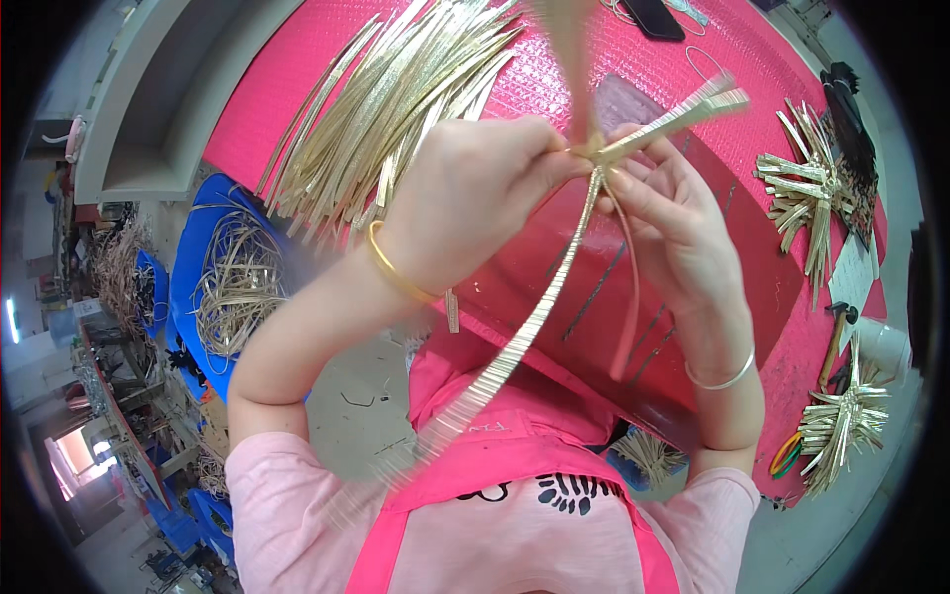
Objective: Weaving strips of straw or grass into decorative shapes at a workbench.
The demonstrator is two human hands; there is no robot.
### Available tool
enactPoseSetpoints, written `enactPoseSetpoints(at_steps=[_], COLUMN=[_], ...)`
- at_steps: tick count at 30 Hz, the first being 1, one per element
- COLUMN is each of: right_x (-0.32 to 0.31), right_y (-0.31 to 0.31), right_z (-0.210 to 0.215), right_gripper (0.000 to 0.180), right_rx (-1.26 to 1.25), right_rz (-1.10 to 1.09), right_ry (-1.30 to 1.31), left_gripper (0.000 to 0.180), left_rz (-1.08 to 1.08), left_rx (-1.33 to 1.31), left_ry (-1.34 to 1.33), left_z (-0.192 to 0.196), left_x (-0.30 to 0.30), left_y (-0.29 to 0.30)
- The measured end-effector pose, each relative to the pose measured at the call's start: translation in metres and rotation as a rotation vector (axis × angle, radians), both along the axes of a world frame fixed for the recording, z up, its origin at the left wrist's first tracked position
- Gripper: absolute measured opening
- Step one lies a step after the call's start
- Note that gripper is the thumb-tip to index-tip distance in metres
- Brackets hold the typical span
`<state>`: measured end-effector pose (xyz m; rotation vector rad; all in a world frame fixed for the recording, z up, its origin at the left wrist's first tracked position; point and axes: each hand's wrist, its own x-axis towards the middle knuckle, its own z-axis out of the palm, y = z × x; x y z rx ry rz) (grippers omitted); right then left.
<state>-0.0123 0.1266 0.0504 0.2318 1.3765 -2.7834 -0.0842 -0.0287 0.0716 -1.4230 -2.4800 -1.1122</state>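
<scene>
In front of my chest, gold metallic strips (551,287) cross in a small knot-like weave. My left hand (485,183) is closed, pinching the crossing from the left with thumb and finger. From the right, my right hand (678,213) grips the same crossing between thumb and fingers. One long strip curves down toward my lap, its lower end smeared by motion. Another rises blurred at the top, and short ends point to the upper right. A narrow reddish-looking strip (629,297) hangs below my right thumb. My fingers hide part of the weave.
Loose gold strips (396,99) lie piled on the pink-covered table (247,119). A dark red board (737,267) lies beneath my hands. Gold strip bundles (807,188) and a hammer (839,332) are at the right. A blue container (188,252) holds tangled strips at the left.
</scene>
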Motion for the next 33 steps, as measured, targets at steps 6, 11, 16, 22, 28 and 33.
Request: enactPoseSetpoints(at_steps=[6,11,16,22,28,33], right_x=[0.003,0.003,0.002,0.002,0.006,0.014], right_y=[-0.021,-0.016,-0.014,-0.004,0.005,0.001], right_z=[-0.02,-0.016,-0.009,-0.003,-0.001,0.006], right_gripper=[0.018,0.005,0.01,0.012,0.008,0.007], right_rx=[0.328,1.015,1.288,0.991,0.969,1.25], right_rz=[-0.224,-0.11,-0.146,-0.001,-0.044,-0.119], right_ry=[0.158,0.263,0.289,0.025,0.167,0.338], left_gripper=[0.022,0.02,0.015,0.006,0.012,0.021], left_rz=[0.099,0.016,0.11,0.345,0.274,-0.133], left_rx=[0.275,0.335,0.321,0.519,0.409,0.542], left_ry=[-1.12,-1.387,-0.872,-0.557,-1.128,-1.7], left_z=[-0.013,-0.009,-0.02,-0.04,-0.025,-0.022], left_x=[0.021,0.011,0.015,0.035,0.022,0.012], left_y=[0.003,-0.011,-0.008,0.015,-0.001,-0.01])
